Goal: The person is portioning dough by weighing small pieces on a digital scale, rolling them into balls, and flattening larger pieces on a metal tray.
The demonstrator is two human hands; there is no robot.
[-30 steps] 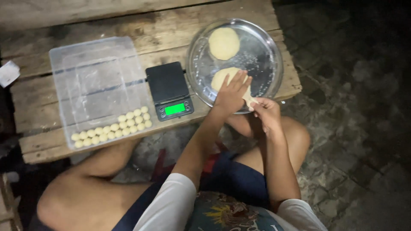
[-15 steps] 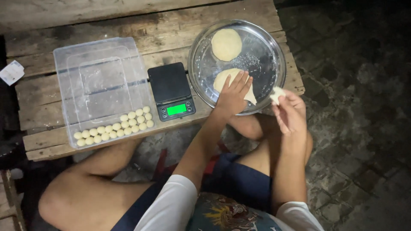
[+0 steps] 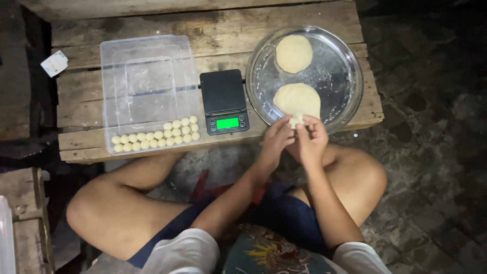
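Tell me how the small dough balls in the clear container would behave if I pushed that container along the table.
The dough balls are round and sit loose in two rows at the near edge of the clear container, so they would probably roll or scatter across its bare floor. They look soft like the flat dough disc in the metal tray, so they may dent or stick together.

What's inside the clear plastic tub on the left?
The clear rectangular plastic tub holds two rows of small pale dough balls along its near edge; the rest shows only wooden planks through its bottom. Nothing looks covered.
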